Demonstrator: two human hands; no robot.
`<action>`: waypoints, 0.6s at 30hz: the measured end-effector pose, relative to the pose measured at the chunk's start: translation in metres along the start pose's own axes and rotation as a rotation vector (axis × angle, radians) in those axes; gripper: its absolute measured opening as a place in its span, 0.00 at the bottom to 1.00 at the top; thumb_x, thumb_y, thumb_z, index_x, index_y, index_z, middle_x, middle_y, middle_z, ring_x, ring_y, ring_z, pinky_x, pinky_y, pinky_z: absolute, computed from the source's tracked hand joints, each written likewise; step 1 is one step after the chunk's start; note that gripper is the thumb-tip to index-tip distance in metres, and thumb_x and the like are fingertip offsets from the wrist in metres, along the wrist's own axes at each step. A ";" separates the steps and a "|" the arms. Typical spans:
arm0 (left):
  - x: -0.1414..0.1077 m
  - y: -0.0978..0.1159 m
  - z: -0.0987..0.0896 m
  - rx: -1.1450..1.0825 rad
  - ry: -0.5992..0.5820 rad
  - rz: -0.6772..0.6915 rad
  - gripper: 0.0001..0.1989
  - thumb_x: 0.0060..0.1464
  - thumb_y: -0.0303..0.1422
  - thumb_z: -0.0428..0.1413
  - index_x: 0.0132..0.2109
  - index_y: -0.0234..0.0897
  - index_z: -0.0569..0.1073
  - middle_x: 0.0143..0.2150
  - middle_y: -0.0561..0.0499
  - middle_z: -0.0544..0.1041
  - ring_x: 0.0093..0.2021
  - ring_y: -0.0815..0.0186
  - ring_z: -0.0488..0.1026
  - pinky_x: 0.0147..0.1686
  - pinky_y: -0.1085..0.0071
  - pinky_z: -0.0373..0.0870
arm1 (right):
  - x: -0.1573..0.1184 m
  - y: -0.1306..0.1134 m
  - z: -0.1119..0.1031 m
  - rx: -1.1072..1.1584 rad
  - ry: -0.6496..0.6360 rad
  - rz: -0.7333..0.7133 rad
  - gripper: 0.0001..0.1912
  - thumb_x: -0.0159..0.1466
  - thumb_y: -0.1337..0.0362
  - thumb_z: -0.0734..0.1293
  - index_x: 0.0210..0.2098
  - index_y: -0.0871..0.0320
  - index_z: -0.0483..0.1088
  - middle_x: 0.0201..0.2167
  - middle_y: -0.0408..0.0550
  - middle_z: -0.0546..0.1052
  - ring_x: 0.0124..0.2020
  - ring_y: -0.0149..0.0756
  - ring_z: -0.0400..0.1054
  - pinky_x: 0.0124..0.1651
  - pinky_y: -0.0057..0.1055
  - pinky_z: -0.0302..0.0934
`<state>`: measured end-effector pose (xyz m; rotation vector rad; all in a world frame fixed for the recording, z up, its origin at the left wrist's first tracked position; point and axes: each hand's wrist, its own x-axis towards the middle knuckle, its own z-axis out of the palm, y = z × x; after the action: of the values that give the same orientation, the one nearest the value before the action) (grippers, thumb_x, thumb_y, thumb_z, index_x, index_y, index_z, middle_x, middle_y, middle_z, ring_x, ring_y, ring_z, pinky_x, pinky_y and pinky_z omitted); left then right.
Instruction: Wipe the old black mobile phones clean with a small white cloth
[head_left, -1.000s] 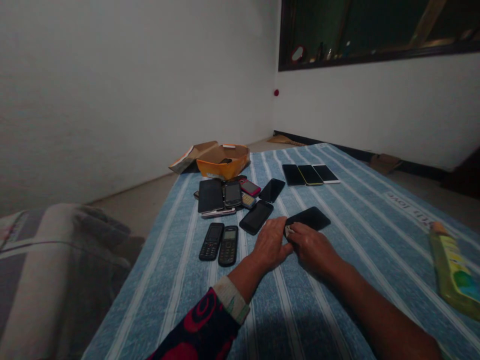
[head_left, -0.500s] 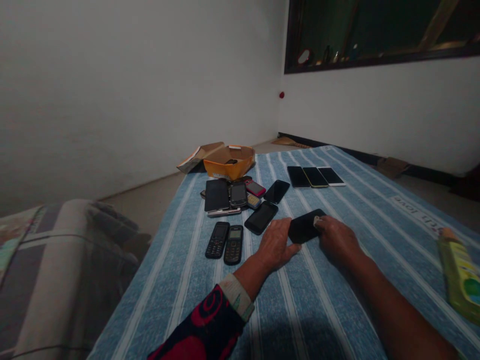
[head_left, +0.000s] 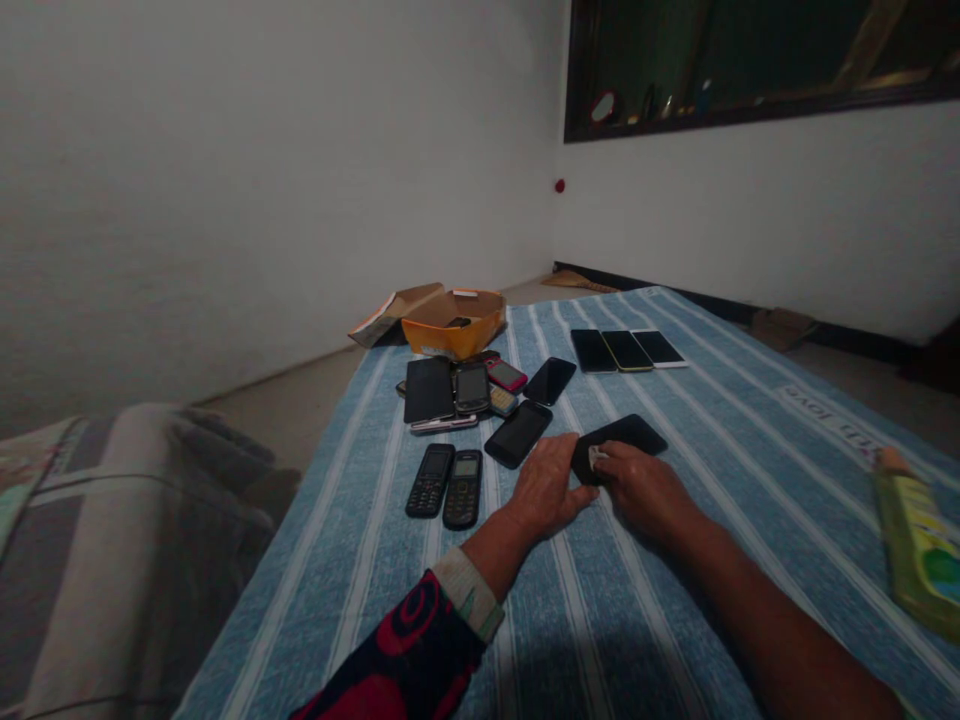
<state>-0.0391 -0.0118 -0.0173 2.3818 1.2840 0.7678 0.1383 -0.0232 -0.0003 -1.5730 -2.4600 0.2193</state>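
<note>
A black smartphone [head_left: 634,432] lies face up on the striped blue cloth. My left hand [head_left: 546,488] grips its left end, thumb along the near edge and fingers at the far side. My right hand [head_left: 646,490] is closed on a small white piece of cloth or tissue [head_left: 595,455], pressed against the left part of the screen. Just left of my left hand is another dark smartphone [head_left: 517,434]. Two keypad phones, one black [head_left: 430,482] and one dark with a pale screen [head_left: 463,490], lie side by side nearer to me.
Behind is a pile of phones with a black one [head_left: 430,388] on top, beside an open orange cardboard box [head_left: 455,335]. Three smartphones lie in a row, a white-edged one [head_left: 660,348] at the right. A yellow-green bottle [head_left: 919,560] is at the right edge.
My right hand has slid the white piece leftward across the screen, from the phone's right end to its left part. My left hand stays at the left end.
</note>
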 end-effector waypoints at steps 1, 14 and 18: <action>0.000 0.000 0.000 -0.002 -0.006 0.002 0.30 0.49 0.36 0.61 0.57 0.34 0.61 0.51 0.43 0.71 0.51 0.53 0.66 0.53 0.54 0.65 | 0.001 0.006 -0.002 -0.025 -0.002 0.053 0.17 0.65 0.72 0.57 0.44 0.57 0.75 0.49 0.52 0.73 0.50 0.38 0.67 0.46 0.30 0.58; -0.001 0.000 -0.001 -0.016 0.002 0.011 0.30 0.49 0.36 0.60 0.58 0.37 0.61 0.51 0.44 0.70 0.51 0.52 0.67 0.52 0.53 0.65 | 0.000 0.000 0.002 -0.024 0.029 0.027 0.17 0.62 0.74 0.58 0.44 0.57 0.74 0.49 0.52 0.74 0.51 0.38 0.66 0.48 0.30 0.59; 0.000 -0.001 0.001 -0.010 0.020 0.008 0.28 0.50 0.35 0.60 0.57 0.37 0.62 0.50 0.43 0.71 0.50 0.53 0.67 0.51 0.53 0.65 | 0.000 -0.012 0.010 0.077 0.067 -0.133 0.16 0.63 0.74 0.58 0.43 0.58 0.74 0.49 0.52 0.74 0.53 0.37 0.64 0.54 0.30 0.58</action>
<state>-0.0392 -0.0114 -0.0185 2.3783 1.2761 0.8010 0.1252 -0.0285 -0.0070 -1.3572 -2.4616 0.2323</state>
